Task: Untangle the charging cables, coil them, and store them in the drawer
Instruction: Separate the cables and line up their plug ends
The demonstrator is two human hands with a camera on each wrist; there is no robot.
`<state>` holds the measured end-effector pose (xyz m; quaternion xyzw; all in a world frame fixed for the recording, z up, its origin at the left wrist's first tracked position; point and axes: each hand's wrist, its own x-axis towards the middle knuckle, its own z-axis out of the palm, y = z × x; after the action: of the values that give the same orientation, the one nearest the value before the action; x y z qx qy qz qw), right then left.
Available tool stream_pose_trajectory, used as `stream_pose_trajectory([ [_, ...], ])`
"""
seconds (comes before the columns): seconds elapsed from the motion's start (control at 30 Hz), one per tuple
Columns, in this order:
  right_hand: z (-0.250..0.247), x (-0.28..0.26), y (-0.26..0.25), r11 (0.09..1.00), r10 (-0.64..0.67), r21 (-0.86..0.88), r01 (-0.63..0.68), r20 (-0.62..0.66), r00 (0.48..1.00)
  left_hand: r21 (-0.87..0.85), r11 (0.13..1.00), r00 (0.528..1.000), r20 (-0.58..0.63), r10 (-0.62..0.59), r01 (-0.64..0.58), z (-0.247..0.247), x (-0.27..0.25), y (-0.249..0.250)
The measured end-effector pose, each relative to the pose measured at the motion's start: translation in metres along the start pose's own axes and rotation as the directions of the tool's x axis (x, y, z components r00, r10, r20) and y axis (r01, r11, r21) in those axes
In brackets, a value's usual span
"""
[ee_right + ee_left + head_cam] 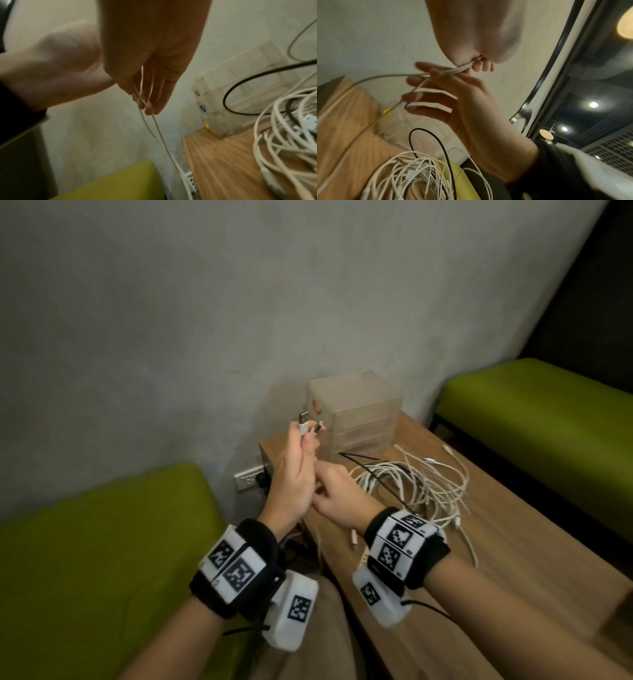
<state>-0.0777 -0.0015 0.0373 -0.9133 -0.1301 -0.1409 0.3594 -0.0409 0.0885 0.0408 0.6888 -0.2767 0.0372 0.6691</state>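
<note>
My left hand is raised in front of the drawer unit and grips a doubled white cable. Its USB plug sticks up above the fist. Just below and to the right, my right hand pinches the same cable's strands between thumb and nearly straight fingers. The strands hang down past the table's left edge. A tangle of white cables with one black cable lies on the wooden table. The translucent drawer unit stands at the far corner, drawers closed.
Green benches stand on the left and the far right of the table. A wall socket with a plug sits low on the grey wall behind my hands. A loose white connector lies near the table's left edge.
</note>
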Motion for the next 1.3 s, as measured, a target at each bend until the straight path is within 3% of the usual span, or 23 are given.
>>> stream_pose_trajectory([
  [0.1, -0.017, -0.006, 0.01, 0.999, 0.04, -0.029, -0.041, -0.027, 0.999, 0.032, 0.996, 0.996, 0.048, 0.078, -0.08, 0.016, 0.006, 0.0],
  [0.2, -0.034, -0.019, 0.023, 0.989, 0.135, -0.073, -0.131, 0.063, 0.989, -0.006, 0.998, 0.994, 0.092, 0.063, -0.063, 0.04, 0.01, -0.008],
  [0.3, -0.056, -0.031, 0.05, 0.938, 0.235, -0.294, -0.182, 0.158, 0.959, -0.032, 0.999, 0.996, 0.088, 0.015, -0.012, 0.065, 0.009, -0.014],
  [0.37, -0.073, -0.04, 0.066, 0.844, 0.353, -0.451, -0.289, 0.063, 0.933, -0.039, 0.998, 0.995, 0.095, -0.039, 0.042, 0.077, 0.006, -0.016],
  [0.43, -0.085, -0.051, 0.075, 0.736, 0.491, -0.53, -0.421, -0.011, 0.871, -0.022, 0.996, 0.99, 0.117, -0.079, 0.082, 0.084, 0.001, -0.013],
  [0.47, -0.089, -0.057, 0.077, 0.677, 0.577, -0.571, -0.465, 0.018, 0.817, -0.008, 0.995, 0.986, 0.135, -0.096, 0.098, 0.087, -0.002, -0.012],
  [0.57, -0.09, -0.07, 0.081, 0.538, 0.768, -0.713, -0.45, 0.195, 0.61, 0.021, 0.992, 0.977, 0.172, -0.125, 0.123, 0.093, -0.009, -0.01],
  [0.6, -0.086, -0.073, 0.082, 0.516, 0.794, -0.742, -0.428, 0.226, 0.565, 0.029, 0.992, 0.975, 0.181, -0.128, 0.125, 0.095, -0.012, -0.01],
  [0.63, -0.083, -0.076, 0.084, 0.508, 0.8, -0.751, -0.422, 0.23, 0.554, 0.037, 0.991, 0.973, 0.191, -0.13, 0.126, 0.096, -0.013, -0.011],
  [0.73, -0.081, -0.078, 0.088, 0.545, 0.761, -0.704, -0.456, 0.188, 0.621, 0.052, 0.989, 0.967, 0.211, -0.143, 0.135, 0.093, -0.016, -0.016],
  [0.83, -0.087, -0.074, 0.086, 0.565, 0.742, -0.661, -0.494, 0.145, 0.654, 0.071, 0.986, 0.959, 0.231, -0.162, 0.15, 0.086, -0.015, -0.025],
  [0.97, -0.105, -0.065, 0.075, 0.594, 0.583, -0.697, -0.402, 0.029, 0.812, 0.027, 0.975, 0.937, 0.272, -0.218, 0.219, 0.078, -0.013, -0.028],
  [1.07, -0.119, -0.055, 0.052, 0.753, 0.427, -0.602, -0.266, 0.138, 0.894, 0.01, 0.97, 0.928, 0.29, -0.235, 0.242, 0.076, -0.011, -0.024],
  [1.17, -0.124, -0.046, 0.029, 0.859, 0.347, -0.472, -0.199, 0.25, 0.904, 0.021, 0.996, 0.963, 0.253, -0.091, 0.089, 0.072, -0.008, -0.012],
  [1.23, -0.121, -0.04, 0.024, 0.861, 0.351, -0.477, -0.178, 0.301, 0.887, 0.091, 0.992, 0.982, 0.176, 0.074, -0.091, 0.066, -0.003, -0.004],
  [1.3, -0.116, -0.037, 0.023, 0.871, 0.325, -0.472, -0.133, 0.352, 0.878, 0.126, 0.973, 0.968, 0.186, 0.169, -0.194, 0.06, 0.002, 0.005],
])
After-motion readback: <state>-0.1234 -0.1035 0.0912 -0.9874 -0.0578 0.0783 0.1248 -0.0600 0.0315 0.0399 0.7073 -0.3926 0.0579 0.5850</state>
